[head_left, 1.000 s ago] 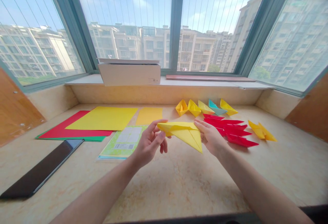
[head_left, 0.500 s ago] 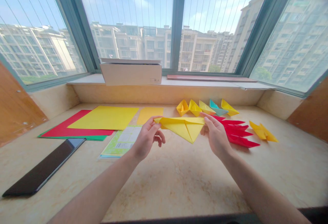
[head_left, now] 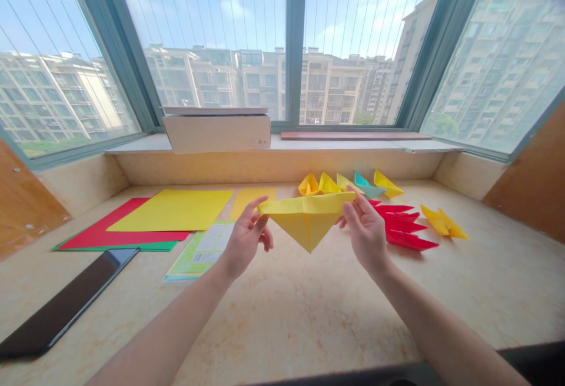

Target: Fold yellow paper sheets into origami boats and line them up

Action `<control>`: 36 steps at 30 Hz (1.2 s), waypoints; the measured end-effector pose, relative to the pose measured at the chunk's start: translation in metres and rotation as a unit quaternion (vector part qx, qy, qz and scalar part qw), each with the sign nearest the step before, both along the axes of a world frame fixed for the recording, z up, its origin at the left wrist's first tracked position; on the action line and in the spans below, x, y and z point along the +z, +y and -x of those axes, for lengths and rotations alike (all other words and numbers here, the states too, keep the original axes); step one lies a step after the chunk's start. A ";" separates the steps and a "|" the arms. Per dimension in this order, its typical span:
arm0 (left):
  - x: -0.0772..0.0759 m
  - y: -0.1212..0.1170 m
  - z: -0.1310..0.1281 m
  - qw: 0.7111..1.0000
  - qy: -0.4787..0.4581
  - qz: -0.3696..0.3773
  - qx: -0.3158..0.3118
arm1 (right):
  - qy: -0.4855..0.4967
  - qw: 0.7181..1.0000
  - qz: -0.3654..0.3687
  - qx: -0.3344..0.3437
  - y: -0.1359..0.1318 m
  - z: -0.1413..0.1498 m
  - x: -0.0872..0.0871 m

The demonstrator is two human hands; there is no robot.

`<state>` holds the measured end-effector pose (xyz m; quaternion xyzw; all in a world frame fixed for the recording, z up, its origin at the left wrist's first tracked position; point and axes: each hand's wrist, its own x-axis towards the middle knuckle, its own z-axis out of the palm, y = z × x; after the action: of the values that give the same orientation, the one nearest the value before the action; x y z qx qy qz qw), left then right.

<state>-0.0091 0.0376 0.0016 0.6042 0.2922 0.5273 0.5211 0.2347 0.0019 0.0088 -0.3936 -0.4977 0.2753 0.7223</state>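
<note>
A folded piece of yellow paper (head_left: 308,218) hangs in the air above the counter, its point downward and a folded band along its top edge. My left hand (head_left: 247,236) pinches the left end of that band, with the lower fingers curled below. At the right end, my right hand (head_left: 366,230) grips the other corner between thumb and fingers. Behind my right hand lie several red folded paper boats (head_left: 406,228), partly covered by it. Farther back stands a row of yellow and teal paper boats (head_left: 368,187).
A yellow folded paper piece (head_left: 444,222) lies at the right. Left on the counter are yellow sheets (head_left: 172,209), a red sheet (head_left: 88,230), a green paper packet (head_left: 194,256) and a black phone (head_left: 62,303). A white box (head_left: 216,133) stands on the sill.
The folded yellow paper has turned from a slanted pose to face me, its point swinging left to the middle. My right hand has shifted its grip to the band's right corner.
</note>
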 end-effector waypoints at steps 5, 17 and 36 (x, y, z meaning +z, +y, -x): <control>-0.004 0.001 -0.003 0.998 0.050 0.027 0.005 | 0.012 1.000 -0.024 0.007 -0.002 0.000 0.002; -0.001 -0.002 -0.002 0.999 0.032 -0.016 0.039 | -0.006 0.999 0.024 0.025 0.001 -0.004 0.002; 0.002 -0.022 -0.001 0.989 -0.035 -0.059 -0.134 | 0.111 0.967 0.194 0.126 0.022 -0.015 -0.018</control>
<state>-0.0077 0.0160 0.0038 0.6491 0.1583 0.4896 0.5602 0.2497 0.0242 -0.0090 -0.4272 -0.3975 0.4969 0.6423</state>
